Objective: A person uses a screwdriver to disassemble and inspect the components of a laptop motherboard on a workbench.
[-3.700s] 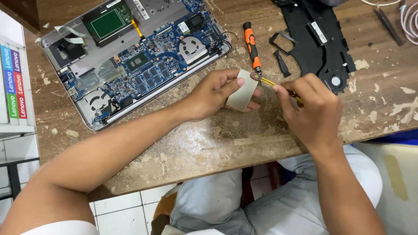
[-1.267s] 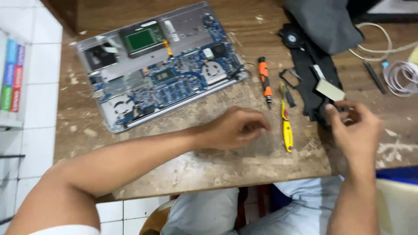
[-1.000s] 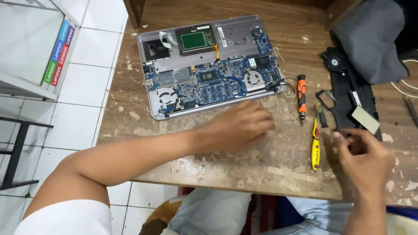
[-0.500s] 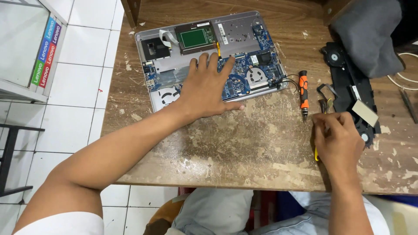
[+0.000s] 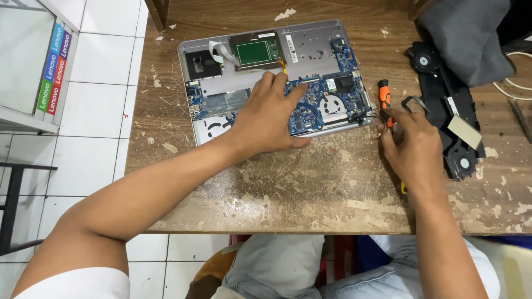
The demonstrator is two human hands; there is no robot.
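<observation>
An opened silver laptop base (image 5: pixel 310 47) lies on the wooden table, its blue circuit board (image 5: pixel 327 102) and two fans exposed. My left hand (image 5: pixel 266 119) rests flat on the board with fingers spread and holds nothing. My right hand (image 5: pixel 413 149) sits just off the laptop's right front corner, fingers bent. Its fingertips are at the lower end of an orange and black screwdriver (image 5: pixel 383 91) and some thin wires. A yellow tool (image 5: pixel 403 188) pokes out from under the wrist. Whether the hand grips it is hidden.
A black laptop bottom cover (image 5: pixel 443 105) with a pale pad lies to the right, beside grey cloth (image 5: pixel 468 36) and white cables (image 5: pixel 512 72). The worn table (image 5: pixel 310 194) ends just before my lap. White floor tiles and a glass cabinet (image 5: pixel 33 61) are at left.
My left hand went from the bare table up onto the laptop's board. My right hand let go of the pale pad, dropped over the yellow tool, then slid up-left toward the screwdriver.
</observation>
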